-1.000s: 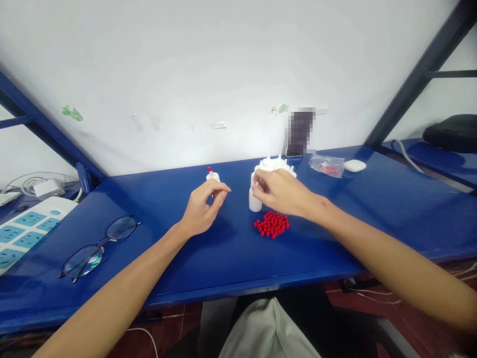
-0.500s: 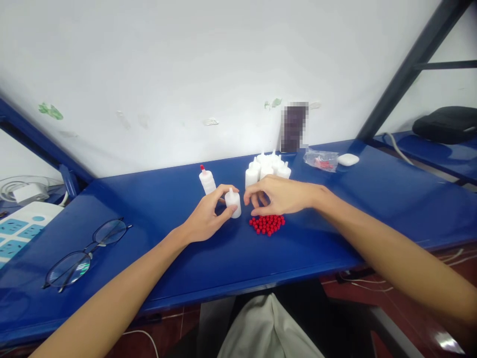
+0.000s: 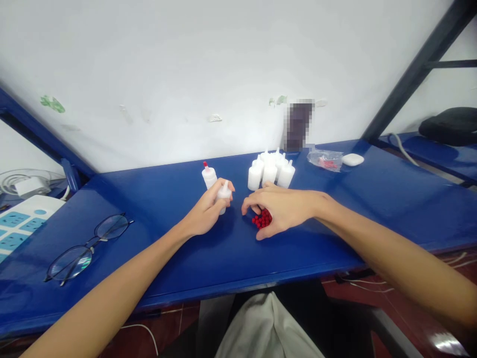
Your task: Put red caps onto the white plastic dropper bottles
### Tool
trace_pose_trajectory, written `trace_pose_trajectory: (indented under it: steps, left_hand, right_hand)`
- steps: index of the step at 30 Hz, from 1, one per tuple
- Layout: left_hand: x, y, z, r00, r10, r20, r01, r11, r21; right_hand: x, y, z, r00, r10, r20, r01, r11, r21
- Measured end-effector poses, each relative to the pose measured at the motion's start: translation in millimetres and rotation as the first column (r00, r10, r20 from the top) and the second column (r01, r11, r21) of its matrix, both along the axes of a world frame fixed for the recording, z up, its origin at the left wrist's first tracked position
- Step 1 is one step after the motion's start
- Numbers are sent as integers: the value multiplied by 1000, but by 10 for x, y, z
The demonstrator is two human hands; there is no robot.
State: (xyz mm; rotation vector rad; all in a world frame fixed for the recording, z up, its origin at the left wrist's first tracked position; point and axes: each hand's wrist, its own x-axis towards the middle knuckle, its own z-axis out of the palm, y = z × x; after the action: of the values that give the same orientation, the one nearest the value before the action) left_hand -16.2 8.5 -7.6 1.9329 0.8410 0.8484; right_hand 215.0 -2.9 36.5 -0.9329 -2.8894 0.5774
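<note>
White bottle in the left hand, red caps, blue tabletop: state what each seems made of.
White bottle: probably plastic with a soft, matte-looking finish; its nozzle and evenly white body suggest it.
Red caps: likely plastic, uniformly coloured; too small to judge finish.
Blue tabletop: glossy, apparently painted, judging by its reflections; base material unclear.

The bottles (image 3: pixel 269 172) look smooth plastic, the table (image 3: pixel 160 196) glossy

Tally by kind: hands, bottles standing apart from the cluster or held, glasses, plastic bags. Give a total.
Hands: 2 (left hand, right hand)
Bottles: 2 (red-tipped bottle, held bottle)
Glasses: 1 pair
Plastic bag: 1
Total: 6
</note>
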Motion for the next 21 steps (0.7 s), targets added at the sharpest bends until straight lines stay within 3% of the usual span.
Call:
trace_pose_trajectory:
  steps: [13,21]
  left_hand:
    - [-45,-46,21,989,-48,-138,72,981,180]
    - [-35,-51,26,986,-47,-162,82,972,221]
  right_hand:
    - [-10,-29,-14,999,6,-36,-8,999,-50]
    - [-51,-16,-54,998,16,-58,-18,999,-42]
